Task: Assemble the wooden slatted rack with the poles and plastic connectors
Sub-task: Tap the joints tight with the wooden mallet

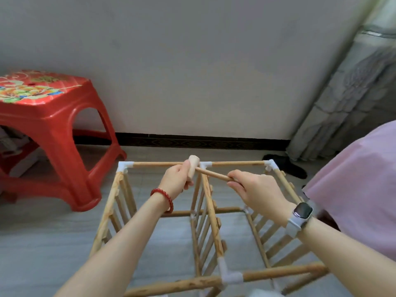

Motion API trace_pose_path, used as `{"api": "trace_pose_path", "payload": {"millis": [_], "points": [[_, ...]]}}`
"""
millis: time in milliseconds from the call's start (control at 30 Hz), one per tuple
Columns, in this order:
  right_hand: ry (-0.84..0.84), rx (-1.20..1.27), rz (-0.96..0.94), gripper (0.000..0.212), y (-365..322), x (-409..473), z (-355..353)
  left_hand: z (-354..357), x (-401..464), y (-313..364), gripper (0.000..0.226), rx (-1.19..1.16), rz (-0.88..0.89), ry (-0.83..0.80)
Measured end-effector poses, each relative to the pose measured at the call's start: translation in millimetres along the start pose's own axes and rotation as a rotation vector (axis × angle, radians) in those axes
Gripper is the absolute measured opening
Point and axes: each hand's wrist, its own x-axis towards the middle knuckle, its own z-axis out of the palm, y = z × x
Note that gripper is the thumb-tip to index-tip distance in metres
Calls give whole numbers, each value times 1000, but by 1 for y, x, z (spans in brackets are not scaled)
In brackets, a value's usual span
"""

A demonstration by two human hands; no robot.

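rack (205, 221) beneath right hand (257, 189)

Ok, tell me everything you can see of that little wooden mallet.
The mallet is pale bare wood: a short cylindrical head and a thin round handle. The left hand grips the head, which stands nearly upright; the right hand pinches the handle. It is held at the rack's far middle white connector; contact there is unclear.

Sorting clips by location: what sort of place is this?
Probably a room in a home: a red plastic stool with a flower print on a grey tiled floor, a patterned grey curtain, a plain white wall.
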Motion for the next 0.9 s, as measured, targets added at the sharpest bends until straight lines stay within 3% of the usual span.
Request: {"api": "trace_pose_path", "payload": {"millis": [100, 200, 367, 433, 533, 633, 667, 767, 800, 833, 900], "points": [[197, -104, -30, 15, 11, -23, -7, 31, -1, 15, 45, 79, 13, -19], [108, 66, 129, 16, 32, -40, -7, 60, 1, 24, 46, 228, 94, -32], [11, 155, 325, 28, 90, -60, 6, 105, 21, 32, 49, 452, 205, -203], [29, 237, 452, 25, 116, -61, 11, 124, 40, 36, 48, 531, 225, -164], [228, 340, 572, 19, 161, -56, 16, 157, 76, 31, 33, 782, 320, -104], [512, 344, 563, 22, 190, -52, 29, 193, 103, 17, 46, 992, 332, -149], [497, 329, 589, 24, 197, -53, 39, 204, 111, 11, 48, 1032, 345, -154], [-14, 190, 667, 26, 212, -55, 68, 226, 129, -8, 60, 1173, 321, -203], [-58, 187, 683, 27, 217, -54, 71, 229, 132, -15, 63, 1216, 306, -211], [10, 225, 696, 27, 224, -51, 74, 231, 136, -22, 66, 1242, 305, -204], [375, 367, 688, 25, 224, -49, 72, 231, 138, -33, 71, 1264, 360, -144]]}}
